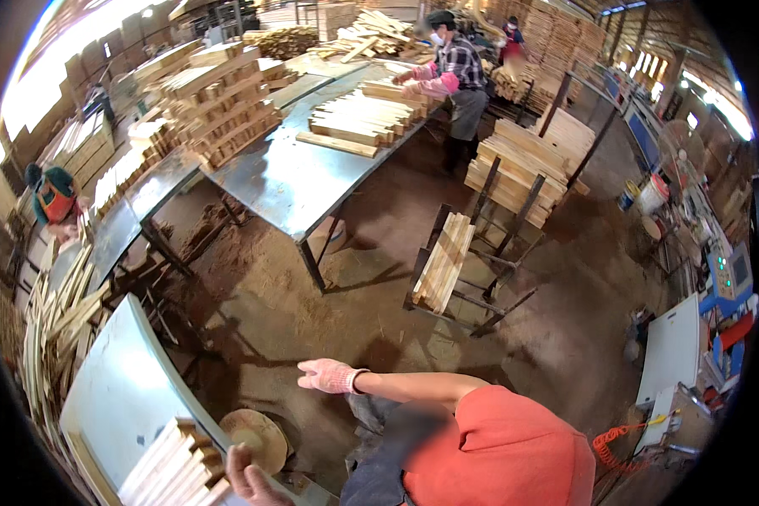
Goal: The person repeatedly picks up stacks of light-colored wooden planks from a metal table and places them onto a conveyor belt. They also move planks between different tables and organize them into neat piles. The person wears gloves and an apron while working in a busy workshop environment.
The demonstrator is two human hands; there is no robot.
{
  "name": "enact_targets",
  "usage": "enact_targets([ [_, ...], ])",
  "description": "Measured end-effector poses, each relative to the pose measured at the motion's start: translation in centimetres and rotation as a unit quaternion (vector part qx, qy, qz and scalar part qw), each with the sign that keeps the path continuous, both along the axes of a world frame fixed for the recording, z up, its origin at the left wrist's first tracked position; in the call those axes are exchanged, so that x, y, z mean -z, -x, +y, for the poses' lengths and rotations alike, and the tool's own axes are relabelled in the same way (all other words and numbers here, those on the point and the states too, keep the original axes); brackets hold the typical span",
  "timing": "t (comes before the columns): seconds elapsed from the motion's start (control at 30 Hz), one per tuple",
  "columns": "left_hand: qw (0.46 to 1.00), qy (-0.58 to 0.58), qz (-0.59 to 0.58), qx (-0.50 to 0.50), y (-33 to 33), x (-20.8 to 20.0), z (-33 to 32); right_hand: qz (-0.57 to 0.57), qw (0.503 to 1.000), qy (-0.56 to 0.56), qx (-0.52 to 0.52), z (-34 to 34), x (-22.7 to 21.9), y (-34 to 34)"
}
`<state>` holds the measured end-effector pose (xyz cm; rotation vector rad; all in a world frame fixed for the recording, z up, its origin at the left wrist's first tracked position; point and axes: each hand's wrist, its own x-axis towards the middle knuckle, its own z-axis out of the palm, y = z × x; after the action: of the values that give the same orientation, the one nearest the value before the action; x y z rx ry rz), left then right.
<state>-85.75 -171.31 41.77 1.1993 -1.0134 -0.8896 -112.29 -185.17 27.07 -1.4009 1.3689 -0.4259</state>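
Observation:
My right hand (pixel 329 377), in a pink knit glove, is held out to the left over the floor. Its fingers are stretched out and it holds nothing. At the lower edge, my left hand (pixel 250 479) shows only in part, fingers extended, beside the ends of several pale wood strips (pixel 164 472). Whether it touches them I cannot tell. These strips lie side by side on a smooth pale blue table (pixel 114 384). Just behind my left hand, low down, is a round tan disc (pixel 261 434), perhaps a stool top.
A metal table (pixel 270 190) bears wood pieces (pixel 358 118); a co-worker (pixel 462 80) in pink gloves handles them. Another person (pixel 56 198) works far left. A metal rack (pixel 481 316) holds wooden strips (pixel 445 261). Machinery with a control panel (pixel 725 274) lines the right.

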Motion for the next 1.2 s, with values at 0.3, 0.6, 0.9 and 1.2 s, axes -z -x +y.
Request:
enact_targets([
  [0.3,0.903,-0.345,-0.066,0.248,10.7,7.0,-16.4,0.069,0.996,-0.047,0.022,-5.8,7.9,13.9],
  [0.6,0.777,-0.560,-0.072,0.277,14.0,23.1,-27.5,0.040,0.976,-0.081,0.200,-14.0,8.3,28.4],
  [0.9,0.731,-0.613,-0.076,0.290,17.3,27.0,-40.4,0.093,0.958,-0.122,0.241,-20.5,12.3,33.2],
  [1.2,0.826,-0.552,0.033,0.112,18.4,35.8,-64.0,0.165,0.945,-0.136,0.249,-35.8,12.0,42.1],
])
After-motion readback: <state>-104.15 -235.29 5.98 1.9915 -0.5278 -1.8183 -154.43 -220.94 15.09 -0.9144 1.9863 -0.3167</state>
